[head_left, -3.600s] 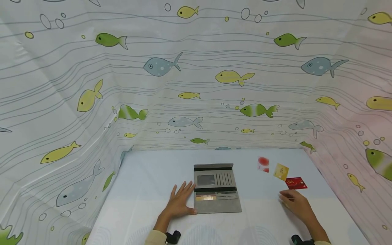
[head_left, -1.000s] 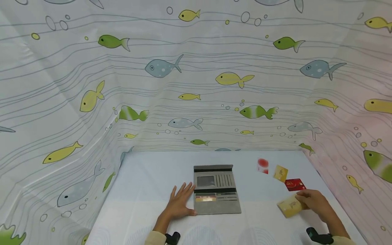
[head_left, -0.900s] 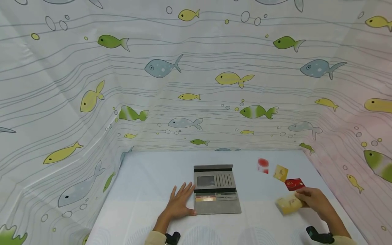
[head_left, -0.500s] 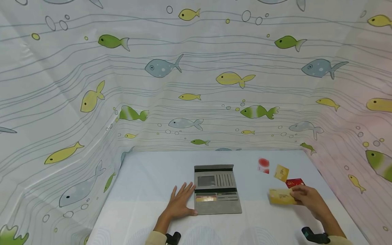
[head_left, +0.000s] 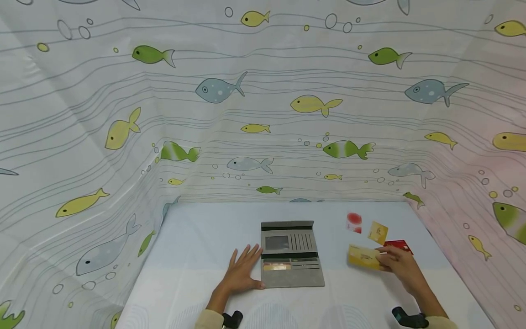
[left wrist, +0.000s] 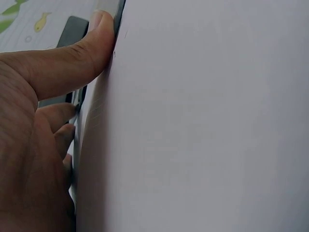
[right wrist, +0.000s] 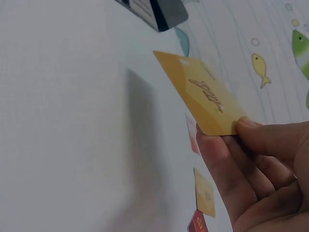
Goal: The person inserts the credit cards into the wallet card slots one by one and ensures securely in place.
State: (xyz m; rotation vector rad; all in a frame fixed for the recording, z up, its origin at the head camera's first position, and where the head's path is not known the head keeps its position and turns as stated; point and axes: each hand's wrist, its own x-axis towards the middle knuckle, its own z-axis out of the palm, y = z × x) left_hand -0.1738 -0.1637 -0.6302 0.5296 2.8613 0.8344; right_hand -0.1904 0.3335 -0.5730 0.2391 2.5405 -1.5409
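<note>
Beige sleeves (head_left: 208, 319) come nearest. The left hand (head_left: 242, 273) lies with fingers spread, fingertips and thumb touching the left edge of an unfolded grey wallet (head_left: 291, 277) on the white bench (head_left: 201, 237). Right of it, the right hand (head_left: 400, 266) pinches a gold card (head_left: 363, 257), raised off the surface. Beyond lie a red card (head_left: 400, 244), a yellow card (head_left: 378, 232) and a red-and-white card (head_left: 354, 222), before a fish-print curtain (head_left: 279, 59).

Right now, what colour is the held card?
The card is golden yellow, clearest in the right wrist view.
</note>
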